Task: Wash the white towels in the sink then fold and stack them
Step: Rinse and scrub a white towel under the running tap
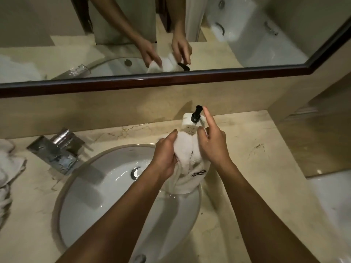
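Observation:
A white towel (187, 168) with black embroidery hangs bunched over the right rim of the round white sink (117, 186). My left hand (166, 151) grips the towel's bunched top from the left. My right hand (211, 141) presses the towel with its thumb and lower fingers, while its index finger points up beside the black pump of a white soap bottle (191, 123) standing right behind the towel. More white towels (8, 168) lie crumpled on the counter at the far left.
A chrome tap (57, 150) stands left of the basin on the beige marble counter (266, 158). A dark-framed mirror (171, 78) runs along the wall and reflects my hands. A white bathtub edge (334, 202) lies at the lower right.

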A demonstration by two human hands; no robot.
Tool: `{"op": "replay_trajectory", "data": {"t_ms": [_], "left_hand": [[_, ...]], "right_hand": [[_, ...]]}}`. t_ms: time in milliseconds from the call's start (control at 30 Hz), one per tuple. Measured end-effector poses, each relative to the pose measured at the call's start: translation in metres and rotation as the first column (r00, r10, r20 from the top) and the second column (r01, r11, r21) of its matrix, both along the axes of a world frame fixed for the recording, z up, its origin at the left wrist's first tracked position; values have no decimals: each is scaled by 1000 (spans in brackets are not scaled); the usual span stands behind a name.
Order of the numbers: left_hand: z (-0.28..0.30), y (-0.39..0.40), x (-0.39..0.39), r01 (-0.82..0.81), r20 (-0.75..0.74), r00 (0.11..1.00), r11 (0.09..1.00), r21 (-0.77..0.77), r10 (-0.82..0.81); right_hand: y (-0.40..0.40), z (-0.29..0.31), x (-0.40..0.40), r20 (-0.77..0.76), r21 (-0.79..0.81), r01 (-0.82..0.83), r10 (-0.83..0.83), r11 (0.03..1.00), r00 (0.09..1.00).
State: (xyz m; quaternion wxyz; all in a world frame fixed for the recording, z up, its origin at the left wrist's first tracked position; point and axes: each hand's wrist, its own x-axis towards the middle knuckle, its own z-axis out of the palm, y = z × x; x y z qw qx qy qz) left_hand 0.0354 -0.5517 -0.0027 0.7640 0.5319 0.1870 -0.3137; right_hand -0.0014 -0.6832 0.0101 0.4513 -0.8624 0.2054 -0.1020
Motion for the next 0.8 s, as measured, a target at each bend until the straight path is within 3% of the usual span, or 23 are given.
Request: {"op": "replay_trajectory", "data": {"t_ms": [333, 800], "left_hand": [[5, -20, 21, 7, -27, 1000, 985, -171, -12], [10, -32, 29, 49, -46, 997, 979, -197, -59]], "right_hand": [[-14, -2, 13, -41, -139, -97, 92, 985, 995], [-18, -9, 10, -75, -232, -142, 127, 962, 989]]}}
